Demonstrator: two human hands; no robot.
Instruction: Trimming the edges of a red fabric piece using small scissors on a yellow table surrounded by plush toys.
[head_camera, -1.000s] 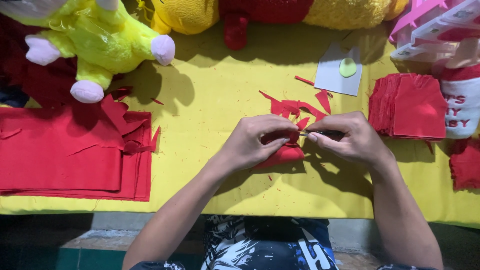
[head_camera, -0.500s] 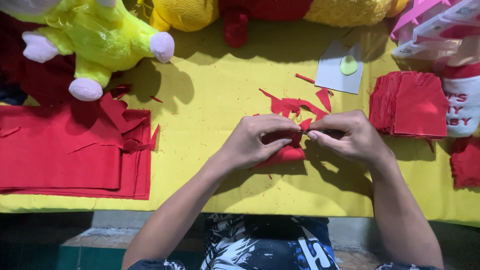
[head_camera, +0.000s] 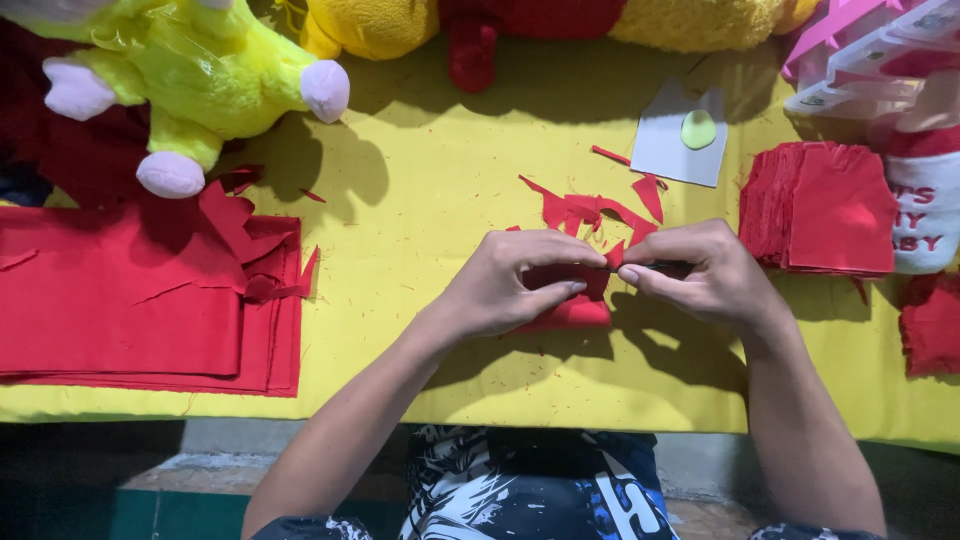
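Observation:
My left hand (head_camera: 515, 283) and my right hand (head_camera: 705, 275) meet over the middle of the yellow tabletop (head_camera: 430, 190). Both pinch a small red fabric piece (head_camera: 578, 312) that lies partly under my left fingers. A slim dark tool (head_camera: 668, 266) shows between the thumb and fingers of my right hand; I cannot tell what kind it is. Red offcuts (head_camera: 590, 212) lie scattered just beyond my fingertips.
A stack of large red fabric sheets (head_camera: 130, 305) lies at the left. To the right sits a pile of cut red pieces (head_camera: 825, 205). A yellow-green plush toy (head_camera: 190, 70), a white card with a green oval (head_camera: 685, 140) and pink plastic trays (head_camera: 880, 45) line the far edge.
My hands stay in the same spot on the red piece, with the fingers shifting only slightly. Nothing else has moved.

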